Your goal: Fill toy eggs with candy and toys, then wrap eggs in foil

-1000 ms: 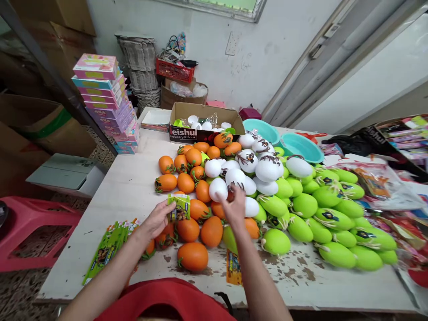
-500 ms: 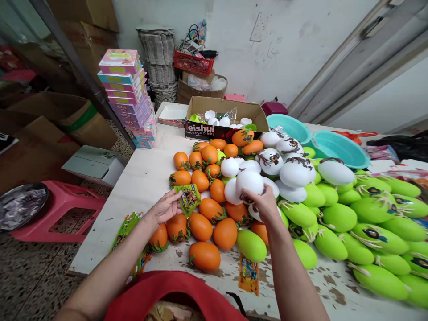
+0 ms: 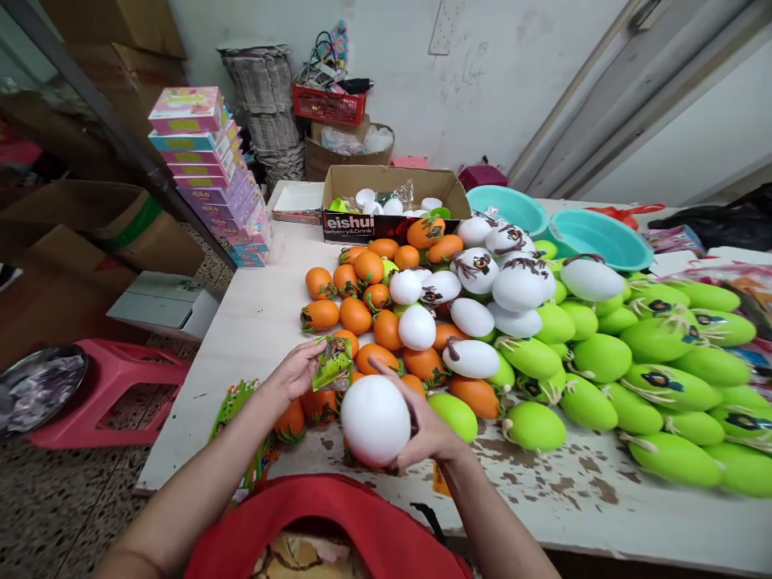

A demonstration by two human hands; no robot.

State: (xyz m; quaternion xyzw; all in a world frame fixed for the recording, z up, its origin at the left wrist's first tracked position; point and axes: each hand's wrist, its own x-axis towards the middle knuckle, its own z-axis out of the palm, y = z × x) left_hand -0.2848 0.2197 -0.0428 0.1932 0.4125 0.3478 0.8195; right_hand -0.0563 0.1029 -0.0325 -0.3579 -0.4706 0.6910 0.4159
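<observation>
My right hand (image 3: 429, 430) is closed round a large white egg-shaped toy (image 3: 375, 420), held just above the near table edge. My left hand (image 3: 300, 370) pinches a small green printed packet (image 3: 334, 364) beside it, over the orange eggs. On the table (image 3: 247, 322) lies a heap of orange eggs (image 3: 355, 315), white eggs (image 3: 476, 281) with dark printed faces, and lime-green eggs (image 3: 651, 362) spreading to the right.
A stack of green packets (image 3: 232, 402) lies at the table's left edge. An open cardboard box (image 3: 386, 211) and two teal basins (image 3: 597, 239) stand at the back. Stacked pink boxes (image 3: 208, 169) rise at the left, a pink stool (image 3: 102, 386) on the floor.
My right hand lifted a white egg from the pile and brought it down toward me. The left hand kept hold of the green packet, staying near the orange eggs.
</observation>
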